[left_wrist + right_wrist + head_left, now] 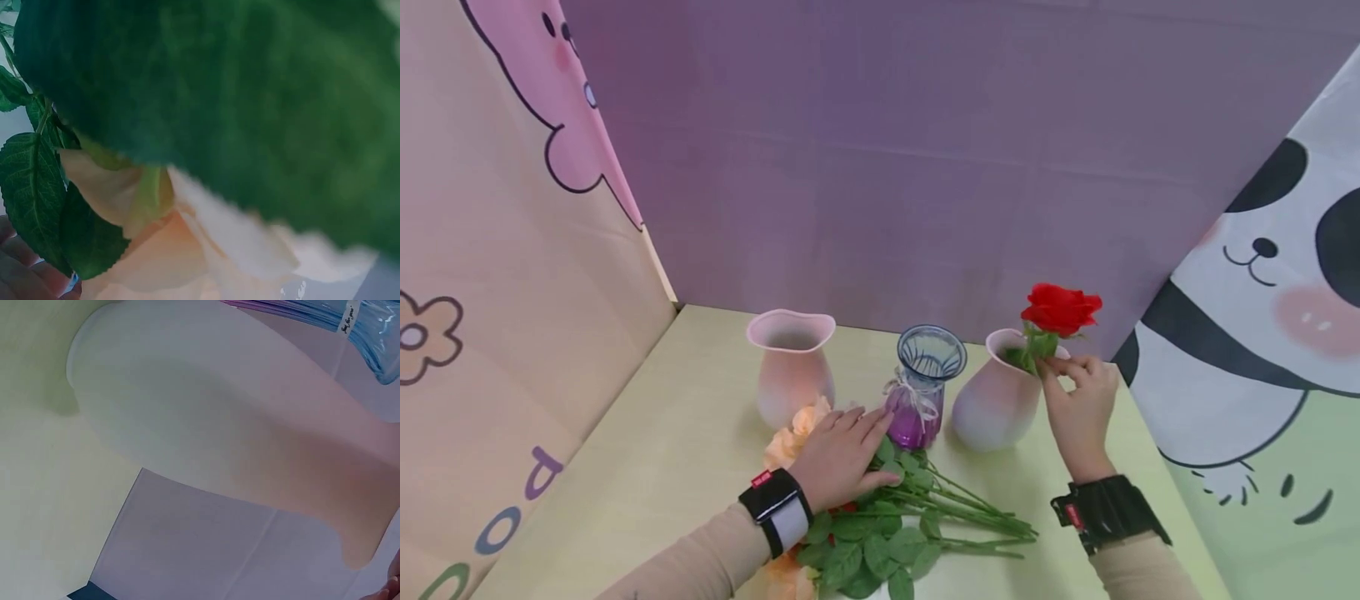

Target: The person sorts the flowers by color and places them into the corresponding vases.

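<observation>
At the right, my right hand [1081,412] pinches a red rose [1062,309] just below its bloom, at the mouth of a pink-and-white vase [996,408]. The rose's stem drops out of sight into that vase, whose smooth side [206,412] fills much of the right wrist view. My left hand [846,454] lies with its fingers extended over a pile of leafy rose stems [955,504], fingertips near a blue-and-purple glass vase [931,367]. Peach roses [786,442] show beside that hand. In the left wrist view, a green leaf [206,112] covers much of a peach rose [162,250].
Another pink vase [793,375] stands at the back left of the pale yellow table [647,450]. A purple panel [880,183] rises behind the table. Printed side panels stand left and right, one with a panda [1255,333].
</observation>
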A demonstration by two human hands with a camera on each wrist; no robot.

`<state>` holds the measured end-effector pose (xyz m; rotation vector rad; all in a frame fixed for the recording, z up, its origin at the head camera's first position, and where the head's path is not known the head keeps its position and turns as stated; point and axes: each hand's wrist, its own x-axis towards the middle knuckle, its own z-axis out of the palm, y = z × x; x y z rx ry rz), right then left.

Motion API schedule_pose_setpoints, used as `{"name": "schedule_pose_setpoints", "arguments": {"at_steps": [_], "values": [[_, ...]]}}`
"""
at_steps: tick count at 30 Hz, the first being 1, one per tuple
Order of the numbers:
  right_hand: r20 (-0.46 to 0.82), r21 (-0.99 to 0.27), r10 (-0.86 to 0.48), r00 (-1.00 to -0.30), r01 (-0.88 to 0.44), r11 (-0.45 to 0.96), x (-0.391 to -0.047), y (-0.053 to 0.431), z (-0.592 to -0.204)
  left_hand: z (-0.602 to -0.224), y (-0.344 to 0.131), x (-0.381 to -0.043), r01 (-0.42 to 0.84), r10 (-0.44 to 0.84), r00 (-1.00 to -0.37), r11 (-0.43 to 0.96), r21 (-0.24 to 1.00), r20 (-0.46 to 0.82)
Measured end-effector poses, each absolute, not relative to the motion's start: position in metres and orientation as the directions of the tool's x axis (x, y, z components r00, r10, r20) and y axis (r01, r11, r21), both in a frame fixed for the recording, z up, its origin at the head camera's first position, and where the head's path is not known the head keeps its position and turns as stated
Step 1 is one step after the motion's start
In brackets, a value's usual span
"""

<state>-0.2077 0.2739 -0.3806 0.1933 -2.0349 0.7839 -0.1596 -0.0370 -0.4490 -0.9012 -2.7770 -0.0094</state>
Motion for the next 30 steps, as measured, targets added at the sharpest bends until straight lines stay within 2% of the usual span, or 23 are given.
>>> {"name": "schedule_pose_setpoints", "arguments": {"at_steps": [12, 19, 24, 30], "values": [[0.721, -0.537, 0.205, -0.662, -0.346, 0.769, -0.204, 0.272, -0.380, -0.449, -0.037, -0.157, 0.584, 0.583, -0.781, 0.809, -0.071, 0.224], [0.646, -0.646, 0.310, -0.697, -0.285, 0.708, -0.197, 0.271, -0.378, -0.443, -0.044, -0.156, 0.565, 0.562, -0.797, 0.823, -0.053, 0.224], [0.634, -0.702, 0.350, -0.689, -0.324, 0.635, -0.195, 0.267, -0.374, -0.444, -0.051, -0.157, 0.548, 0.546, -0.791, 0.833, -0.080, 0.276], [0.657, -0.707, 0.311, -0.687, -0.417, 0.572, -0.189, 0.255, -0.373, -0.449, -0.060, -0.155, 0.524, 0.515, -0.805, 0.850, -0.054, 0.294]]}}
